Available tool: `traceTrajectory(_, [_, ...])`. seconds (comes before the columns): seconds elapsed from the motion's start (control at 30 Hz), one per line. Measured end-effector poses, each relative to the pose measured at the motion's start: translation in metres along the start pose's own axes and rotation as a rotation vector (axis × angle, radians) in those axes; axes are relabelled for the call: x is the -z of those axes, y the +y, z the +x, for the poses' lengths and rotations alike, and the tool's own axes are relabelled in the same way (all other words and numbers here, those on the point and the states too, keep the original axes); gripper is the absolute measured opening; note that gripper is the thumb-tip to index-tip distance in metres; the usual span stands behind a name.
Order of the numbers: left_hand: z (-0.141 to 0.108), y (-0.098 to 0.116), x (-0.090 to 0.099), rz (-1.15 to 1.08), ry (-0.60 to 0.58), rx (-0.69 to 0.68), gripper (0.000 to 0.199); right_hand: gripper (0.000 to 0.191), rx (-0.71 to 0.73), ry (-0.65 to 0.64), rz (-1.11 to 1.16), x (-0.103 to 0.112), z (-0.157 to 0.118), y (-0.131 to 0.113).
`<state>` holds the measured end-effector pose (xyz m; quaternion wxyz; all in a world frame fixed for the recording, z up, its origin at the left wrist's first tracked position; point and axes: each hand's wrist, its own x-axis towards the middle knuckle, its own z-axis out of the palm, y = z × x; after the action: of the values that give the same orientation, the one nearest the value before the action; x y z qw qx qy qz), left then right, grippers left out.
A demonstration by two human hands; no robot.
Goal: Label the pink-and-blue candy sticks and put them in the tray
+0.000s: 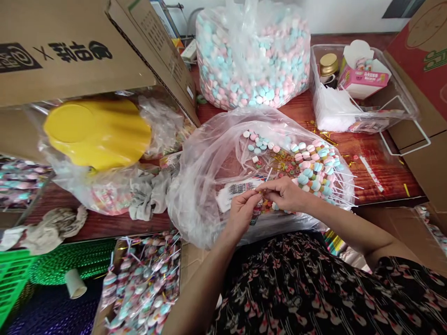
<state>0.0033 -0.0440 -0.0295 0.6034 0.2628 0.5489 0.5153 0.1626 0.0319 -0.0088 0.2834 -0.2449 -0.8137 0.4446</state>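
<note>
Both of my hands meet over the near part of a clear plastic bag (199, 186) spread on the table. The fingers of my left hand (243, 207) are pinched at the top of a small wrapped candy piece (255, 215) that hangs below them. My right hand (284, 193) pinches at the same spot, where a bit of gold shows; exactly what it grips is too small to tell. Beside my right hand lies a pile of candy skewers (316, 167) with white sticks pointing right. Loose pastel candies (257, 150) and ring-shaped gummies lie further back on the bag.
A big bag of pastel candies (251, 60) stands at the back. At right is a clear tray (401, 102) with a pink box. Left are a yellow container (101, 132), cardboard box (77, 46) and gray cloth (148, 193). Wrapped skewers (143, 284) fill a box below.
</note>
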Motion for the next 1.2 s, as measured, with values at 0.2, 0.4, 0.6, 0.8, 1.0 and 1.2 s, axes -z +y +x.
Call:
traceTrajectory(0.2, [-0.001, -0.008, 0.014, 0.132, 0.009, -0.069, 0.029, 0.038, 0.036, 0.02, -0.082, -0.003, -0.002, -0.004])
traceTrajectory(0.4, [-0.001, -0.003, 0.013, 0.166, 0.004, -0.242, 0.02, 0.033, -0.129, 0.279, 0.165, -0.024, -0.012, -0.009])
traceTrajectory(0.6, [-0.003, 0.002, 0.011, 0.192, -0.012, -0.401, 0.011, 0.021, -0.267, 0.368, 0.506, -0.043, -0.016, -0.012])
traceTrajectory(0.8, [-0.006, 0.003, 0.016, 0.271, -0.034, -0.399, 0.013, 0.011, -0.2, 0.267, 0.247, -0.026, -0.012, -0.01])
traceTrajectory(1.0, [-0.013, 0.008, 0.014, 0.345, -0.126, -0.345, 0.017, 0.009, -0.083, -0.087, 0.101, 0.001, -0.006, -0.01])
traceTrajectory(1.2, [-0.019, 0.007, 0.01, 0.209, -0.241, -0.083, 0.026, 0.015, 0.26, -0.232, -0.415, 0.019, -0.01, -0.014])
